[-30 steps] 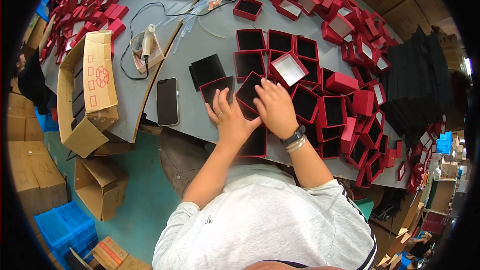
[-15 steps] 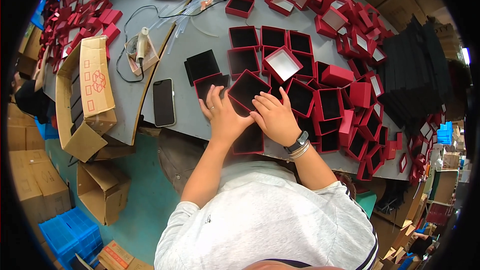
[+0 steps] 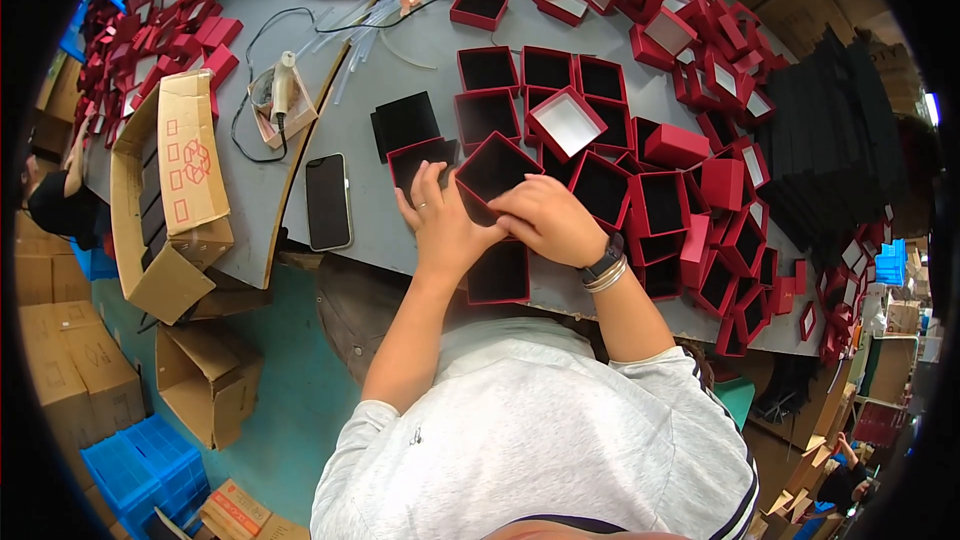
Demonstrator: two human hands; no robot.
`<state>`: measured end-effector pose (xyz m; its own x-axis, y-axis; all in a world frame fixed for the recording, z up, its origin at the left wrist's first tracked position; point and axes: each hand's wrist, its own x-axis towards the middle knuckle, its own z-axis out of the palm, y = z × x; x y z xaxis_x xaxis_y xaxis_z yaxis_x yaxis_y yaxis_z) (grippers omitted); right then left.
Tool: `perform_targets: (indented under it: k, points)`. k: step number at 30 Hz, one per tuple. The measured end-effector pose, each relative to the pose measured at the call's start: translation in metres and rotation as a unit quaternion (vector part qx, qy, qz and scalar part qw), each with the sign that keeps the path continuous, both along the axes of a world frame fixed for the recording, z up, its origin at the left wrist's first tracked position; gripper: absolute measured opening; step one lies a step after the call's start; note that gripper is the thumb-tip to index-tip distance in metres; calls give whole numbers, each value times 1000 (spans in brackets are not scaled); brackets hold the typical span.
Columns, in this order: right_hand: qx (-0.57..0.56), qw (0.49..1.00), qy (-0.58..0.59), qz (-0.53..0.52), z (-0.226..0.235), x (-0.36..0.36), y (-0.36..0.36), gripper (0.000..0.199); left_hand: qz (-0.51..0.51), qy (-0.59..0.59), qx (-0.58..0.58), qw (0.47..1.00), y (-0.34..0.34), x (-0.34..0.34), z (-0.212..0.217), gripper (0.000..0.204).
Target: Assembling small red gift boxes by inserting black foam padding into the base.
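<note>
A grey desk [image 3: 400, 60] crowded with red boxes fills the frame. At centre, both hands pinch one open red box [image 3: 497, 168], tilted on a corner. The left hand [image 3: 447, 225] grips its lower-left edge and the right hand [image 3: 548, 220] its lower-right, equally near.

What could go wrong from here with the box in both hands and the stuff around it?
Both hands, left hand and right hand, hold the tilted red box over tightly packed open boxes; a slip could knock them out of line. The box at the table edge sits just under the wrists and might get pushed off. The phone also lies near that edge, by the left elbow.
</note>
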<state>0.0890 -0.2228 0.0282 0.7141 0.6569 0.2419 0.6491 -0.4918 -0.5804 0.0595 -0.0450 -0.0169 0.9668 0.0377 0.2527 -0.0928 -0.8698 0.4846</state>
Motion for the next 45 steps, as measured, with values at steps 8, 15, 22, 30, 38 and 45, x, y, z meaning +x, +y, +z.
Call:
perform_targets:
  k: [8, 15, 22, 30, 38, 45]
  points:
    - [391, 841, 341, -153, 26, -21, -12, 39, -81, -149, -362, 917, 10, -29, 40, 52]
    - [232, 953, 126, -147, 41, 2, -18, 63, -187, -150, -425, 873, -4, -29, 45, 29]
    - [215, 925, -32, -313, 56, 25, -48, 26, -222, -110, -281, 927, -9, 29, 59, 60]
    - [-34, 889, -189, -415, 1, 61, -46, 39, -155, -19, 41, 987, -89, 107, 26, 113]
    - [-28, 901, -153, -405, -26, 63, -47, 38, -158, 31, 112, 981, -95, 129, 17, 85]
    - [-75, 877, -201, -429, -16, 62, -73, 43, -248, 57, 33, 967, -88, 150, 33, 27]
